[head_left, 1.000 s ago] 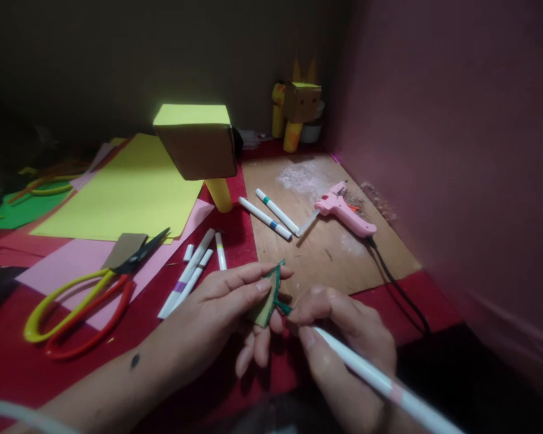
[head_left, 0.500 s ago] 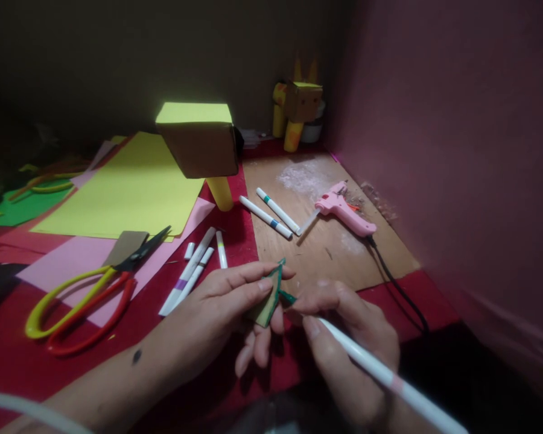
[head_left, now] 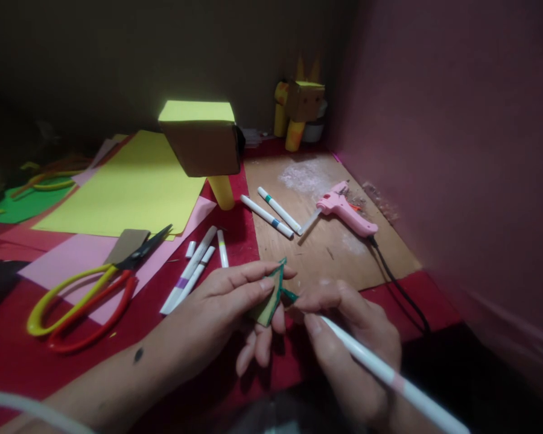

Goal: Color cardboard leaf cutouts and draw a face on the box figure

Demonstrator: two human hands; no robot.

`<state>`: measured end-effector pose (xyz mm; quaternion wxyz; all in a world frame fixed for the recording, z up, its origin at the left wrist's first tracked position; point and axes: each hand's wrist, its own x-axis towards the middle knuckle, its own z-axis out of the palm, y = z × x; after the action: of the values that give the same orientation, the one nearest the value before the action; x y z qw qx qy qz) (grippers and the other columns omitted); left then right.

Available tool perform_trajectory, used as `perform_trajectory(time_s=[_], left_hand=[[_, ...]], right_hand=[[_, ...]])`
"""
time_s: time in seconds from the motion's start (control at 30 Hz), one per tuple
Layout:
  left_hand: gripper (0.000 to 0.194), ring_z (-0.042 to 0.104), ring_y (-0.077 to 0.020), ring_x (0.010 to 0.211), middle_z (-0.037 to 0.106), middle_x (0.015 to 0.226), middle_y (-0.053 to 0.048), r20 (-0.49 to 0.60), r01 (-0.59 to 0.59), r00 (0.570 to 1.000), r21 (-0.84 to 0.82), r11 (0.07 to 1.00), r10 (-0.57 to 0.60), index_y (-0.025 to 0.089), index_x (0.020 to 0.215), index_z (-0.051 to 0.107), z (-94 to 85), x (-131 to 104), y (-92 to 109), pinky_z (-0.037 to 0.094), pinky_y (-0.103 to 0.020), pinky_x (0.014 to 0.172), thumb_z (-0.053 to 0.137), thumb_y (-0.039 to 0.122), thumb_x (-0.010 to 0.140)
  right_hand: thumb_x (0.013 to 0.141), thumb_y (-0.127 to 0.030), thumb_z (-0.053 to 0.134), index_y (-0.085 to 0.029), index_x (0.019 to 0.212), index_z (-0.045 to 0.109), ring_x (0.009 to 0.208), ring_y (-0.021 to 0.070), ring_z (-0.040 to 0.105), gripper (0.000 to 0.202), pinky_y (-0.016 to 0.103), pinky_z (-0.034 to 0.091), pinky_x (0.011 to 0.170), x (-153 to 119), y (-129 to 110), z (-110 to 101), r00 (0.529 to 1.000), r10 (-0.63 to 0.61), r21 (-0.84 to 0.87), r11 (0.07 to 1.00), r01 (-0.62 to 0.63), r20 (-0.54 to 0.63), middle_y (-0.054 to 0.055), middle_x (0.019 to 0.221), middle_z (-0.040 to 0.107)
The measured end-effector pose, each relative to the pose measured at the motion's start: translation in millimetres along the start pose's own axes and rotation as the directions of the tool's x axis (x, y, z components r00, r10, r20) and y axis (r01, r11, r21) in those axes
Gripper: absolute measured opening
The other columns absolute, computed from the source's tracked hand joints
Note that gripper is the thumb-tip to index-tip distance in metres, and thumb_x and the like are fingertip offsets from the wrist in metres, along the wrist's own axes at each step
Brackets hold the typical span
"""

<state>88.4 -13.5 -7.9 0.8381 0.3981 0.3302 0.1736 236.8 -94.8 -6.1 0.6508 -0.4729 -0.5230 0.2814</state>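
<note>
Between the thumb and fingers of my left hand (head_left: 239,298) is a small tan cardboard piece (head_left: 268,306), narrowing toward the top, with green along its edges. My right hand (head_left: 350,343) grips a white marker (head_left: 366,355) with a pink band; its dark green tip lies at the right edge of the piece. Left of my hands, several white markers (head_left: 194,265) rest on the red surface, one banded purple. Farther left, scissors (head_left: 117,271) with yellow and red handles lie partly open over pink paper.
A cardboard box (head_left: 203,141) with a yellow top stands on a yellow tube behind yellow paper (head_left: 127,187). On the brown board (head_left: 308,259) lie two markers (head_left: 274,214) and a pink glue gun (head_left: 344,211) with a black cord. A cardboard animal figure (head_left: 301,105) stands farther back.
The whole view shifts very slightly. Both hands keep nearly the same pose, with the marker tip still at the cardboard's green edge.
</note>
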Motion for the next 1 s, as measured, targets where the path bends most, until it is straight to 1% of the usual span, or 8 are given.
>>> perform_trajectory(time_s=[0.1, 0.23, 0.33, 0.43, 0.6, 0.73, 0.87, 1.0], left_hand=[[0.039, 0.064, -0.0119, 0.043, 0.073, 0.07, -0.006, 0.007, -0.009, 1.0, -0.015, 1.0, 0.009, 0.013, 0.132, 0.064, -0.2, 0.8, 0.4, 0.048, -0.013, 0.035, 0.064, 0.027, 0.095], [0.038, 0.062, -0.0111, 0.041, 0.073, 0.067, -0.005, 0.008, -0.007, 1.0, -0.023, 1.0, 0.007, 0.014, 0.133, 0.064, 0.6, 0.8, 0.8, 0.048, -0.013, 0.035, 0.063, 0.025, 0.096], [0.039, 0.064, -0.0116, 0.043, 0.074, 0.069, -0.006, -0.003, -0.023, 1.0, -0.027, 0.999, 0.023, 0.014, 0.133, 0.065, 0.5, 0.3, 0.8, 0.048, -0.013, 0.036, 0.064, 0.026, 0.095], [0.041, 0.065, -0.0122, 0.044, 0.074, 0.071, -0.006, -0.007, -0.022, 1.0, -0.036, 0.999, 0.021, 0.014, 0.133, 0.065, 0.3, 0.0, -0.1, 0.048, -0.013, 0.036, 0.065, 0.026, 0.094], [0.045, 0.06, -0.0108, 0.039, 0.072, 0.063, -0.004, 0.0, -0.011, 1.0, -0.036, 0.999, 0.011, 0.013, 0.138, 0.061, 1.1, 0.3, -0.7, 0.047, -0.013, 0.035, 0.064, 0.027, 0.095], [0.046, 0.061, -0.0113, 0.039, 0.072, 0.062, -0.005, -0.002, -0.014, 1.0, -0.038, 0.999, 0.014, 0.012, 0.14, 0.059, 2.2, -0.3, 0.4, 0.047, -0.012, 0.035, 0.063, 0.027, 0.096], [0.045, 0.06, -0.0113, 0.038, 0.07, 0.056, -0.004, -0.014, -0.02, 1.0, -0.015, 1.0, 0.02, 0.01, 0.139, 0.059, 3.6, -1.0, 2.8, 0.046, -0.012, 0.035, 0.061, 0.026, 0.097], [0.044, 0.059, -0.0111, 0.037, 0.069, 0.054, -0.004, -0.009, -0.02, 1.0, 0.015, 1.0, 0.02, 0.011, 0.139, 0.06, 3.8, -0.6, 3.3, 0.047, -0.012, 0.036, 0.058, 0.028, 0.099]], right_hand=[[0.082, -0.002, 0.055, -0.023, 0.077, 0.064, 0.053, 0.0144, 0.072, 0.023, 0.021, 0.055, 0.048, -0.2, 0.3, -3.6, 0.998, -0.029, -0.072, 0.997, 0.033, 0.051, -0.003, 0.059, 0.072], [0.079, -0.003, 0.056, -0.021, 0.074, 0.065, 0.054, 0.0151, 0.071, 0.02, 0.023, 0.056, 0.052, -2.1, 0.9, -6.9, 0.997, -0.054, -0.176, 0.982, 0.062, 0.046, 0.0, 0.062, 0.073], [0.079, -0.003, 0.056, -0.02, 0.072, 0.064, 0.054, 0.0144, 0.07, 0.02, 0.023, 0.057, 0.054, -3.1, 1.3, -6.2, 0.998, -0.059, -0.207, 0.976, 0.063, 0.027, 0.0, 0.061, 0.072], [0.079, -0.003, 0.056, -0.021, 0.073, 0.064, 0.054, 0.0147, 0.07, 0.02, 0.023, 0.057, 0.052, -3.0, 1.4, -5.1, 0.998, -0.06, -0.206, 0.977, 0.065, 0.026, 0.0, 0.061, 0.072], [0.081, 0.001, 0.054, -0.021, 0.076, 0.065, 0.054, 0.0146, 0.071, 0.025, 0.023, 0.056, 0.051, -0.9, -0.5, -4.5, 0.99, -0.097, -0.113, 0.988, 0.108, 0.099, -0.001, 0.062, 0.074], [0.083, -0.001, 0.054, -0.022, 0.079, 0.065, 0.056, 0.0158, 0.073, 0.024, 0.024, 0.057, 0.05, -1.0, -1.0, -4.0, 0.993, -0.08, -0.069, 0.994, 0.086, 0.09, -0.001, 0.062, 0.074], [0.083, -0.002, 0.056, -0.022, 0.076, 0.065, 0.053, 0.0146, 0.071, 0.023, 0.022, 0.054, 0.047, -3.0, 0.3, -3.7, 0.995, -0.07, -0.106, 0.991, 0.077, 0.071, -0.001, 0.061, 0.073], [0.08, 0.0, 0.056, -0.021, 0.073, 0.064, 0.053, 0.0148, 0.071, 0.023, 0.022, 0.055, 0.05, -3.8, 0.8, -4.7, 0.991, -0.089, -0.163, 0.981, 0.104, 0.097, 0.0, 0.06, 0.073]])
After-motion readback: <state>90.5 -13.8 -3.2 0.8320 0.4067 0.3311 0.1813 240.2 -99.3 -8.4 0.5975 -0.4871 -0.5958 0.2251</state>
